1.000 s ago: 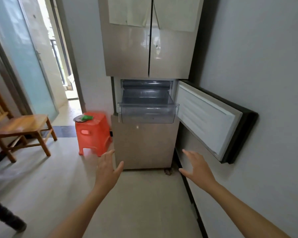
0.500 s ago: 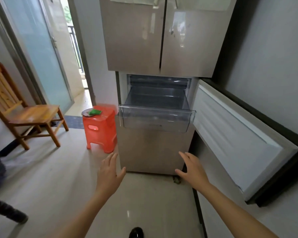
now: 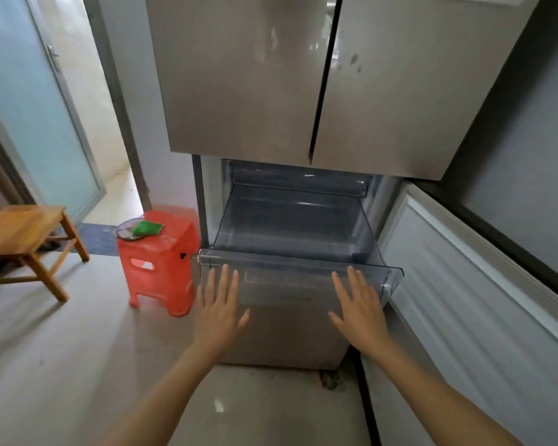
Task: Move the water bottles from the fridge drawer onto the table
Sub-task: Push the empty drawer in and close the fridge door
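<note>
The clear plastic drawer [image 3: 290,284] stands pulled out of the glossy beige fridge [image 3: 239,75], a smooth, see-through box with a lipped front rim. Both hands are flat, fingers straight and spread, grasping nothing: the left hand [image 3: 218,312] before the drawer's left front, the right hand [image 3: 360,312] before its right. Whether they touch it cannot be told. A white-lined door [image 3: 464,284] hangs open on the right, and an orange plastic stool [image 3: 161,255] stands on the left.

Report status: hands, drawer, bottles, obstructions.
Left hand, right hand open at drawer front. Drawer out, no water bottles visible inside. Fridge door open at right, not blocking.
</note>
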